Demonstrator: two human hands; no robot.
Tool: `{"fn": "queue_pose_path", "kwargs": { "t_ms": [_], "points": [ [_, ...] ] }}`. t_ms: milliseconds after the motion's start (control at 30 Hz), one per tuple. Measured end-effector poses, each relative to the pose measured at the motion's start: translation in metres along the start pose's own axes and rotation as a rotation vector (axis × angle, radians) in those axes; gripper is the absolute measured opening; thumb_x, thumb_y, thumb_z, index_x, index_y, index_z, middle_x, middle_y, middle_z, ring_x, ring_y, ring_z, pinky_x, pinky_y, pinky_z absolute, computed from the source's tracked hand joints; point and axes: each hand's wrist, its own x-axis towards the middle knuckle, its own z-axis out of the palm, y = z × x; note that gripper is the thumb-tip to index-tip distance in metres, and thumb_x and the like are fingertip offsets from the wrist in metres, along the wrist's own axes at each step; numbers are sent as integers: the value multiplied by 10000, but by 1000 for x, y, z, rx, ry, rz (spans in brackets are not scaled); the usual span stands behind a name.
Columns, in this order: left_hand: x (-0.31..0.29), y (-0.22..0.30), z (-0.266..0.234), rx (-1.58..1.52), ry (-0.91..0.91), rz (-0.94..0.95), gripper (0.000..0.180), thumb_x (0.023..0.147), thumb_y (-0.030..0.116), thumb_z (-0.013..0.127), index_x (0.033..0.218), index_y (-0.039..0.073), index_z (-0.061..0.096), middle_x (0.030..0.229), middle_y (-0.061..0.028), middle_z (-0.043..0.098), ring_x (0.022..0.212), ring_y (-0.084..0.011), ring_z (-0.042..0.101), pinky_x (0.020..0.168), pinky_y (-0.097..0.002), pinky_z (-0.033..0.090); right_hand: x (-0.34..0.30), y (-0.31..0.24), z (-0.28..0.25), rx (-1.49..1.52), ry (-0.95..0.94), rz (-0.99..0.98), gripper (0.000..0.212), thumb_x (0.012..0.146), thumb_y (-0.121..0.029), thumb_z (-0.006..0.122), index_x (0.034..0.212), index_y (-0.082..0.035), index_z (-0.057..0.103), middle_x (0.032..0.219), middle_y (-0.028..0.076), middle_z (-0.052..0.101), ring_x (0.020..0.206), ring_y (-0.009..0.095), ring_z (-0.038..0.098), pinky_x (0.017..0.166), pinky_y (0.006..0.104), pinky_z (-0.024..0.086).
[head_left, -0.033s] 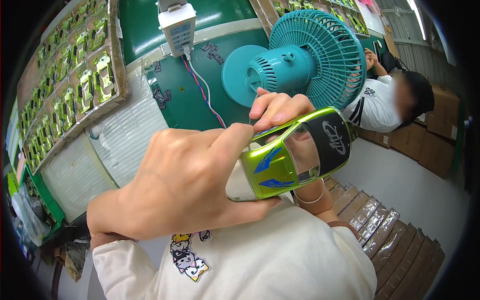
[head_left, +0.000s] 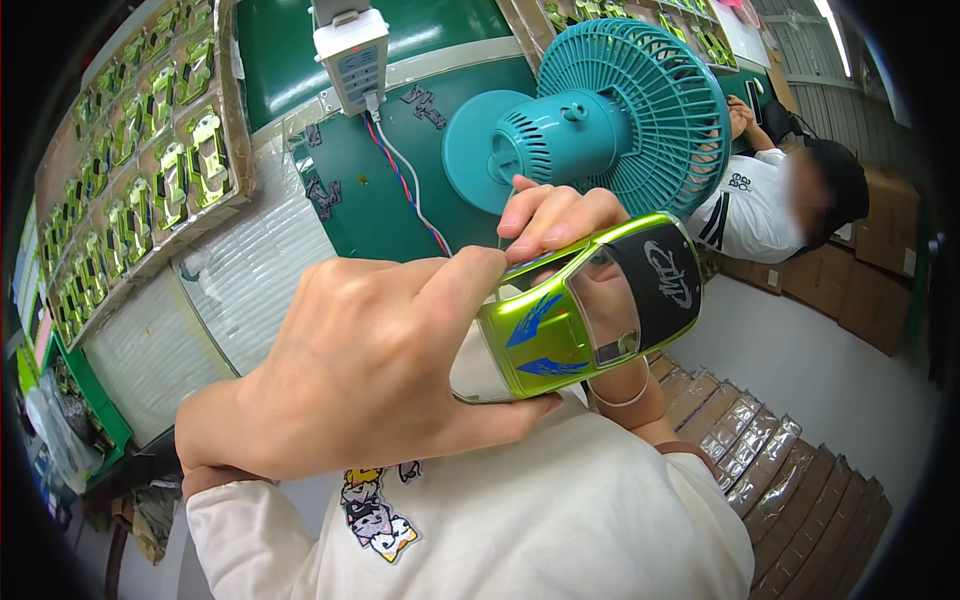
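Observation:
A shiny lime-green toy car body (head_left: 545,340) is held up in front of my chest. It has blue wing-like marks on the roof, clear windows and a black end panel with a silver graphic. My left hand (head_left: 370,350) is closed round its left end, thumb along the near edge and fingers over the far side. At the car's far side my right hand (head_left: 565,215) is closed, fingertips pinched by the side window. A thin metal tool (head_left: 501,241) shows at those fingertips; its kind is hard to make out. The right palm is hidden behind the car.
A teal fan (head_left: 570,135) stands on the green table (head_left: 350,215) beyond my hands. Trays of green car parts (head_left: 150,200) lie to the left. A white power strip (head_left: 352,60) has cables. Another person (head_left: 755,205) sits at the right, near stacked cartons (head_left: 780,480).

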Motion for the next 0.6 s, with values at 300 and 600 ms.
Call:
{"fn": "queue_pose_path", "kwargs": {
  "t_ms": [300,600],
  "points": [
    [9,13,2,-8,29,-20,561,484,259,781,944,8,581,665,-88,596,561,-234,600,528,-291,458,-23,-17,-15,68,51,161,400,788,-18,600,1163,-36,462,1068,116,571,1030,212,531,948,364,388],
    [44,32,19,-60,132,172,625,545,322,779,1010,-24,545,638,-82,597,541,-215,608,473,-283,472,-30,-58,-29,293,-23,250,891,586,-249,808,1302,-37,321,1301,165,387,1265,299,301,1040,438,250]
  ]
}}
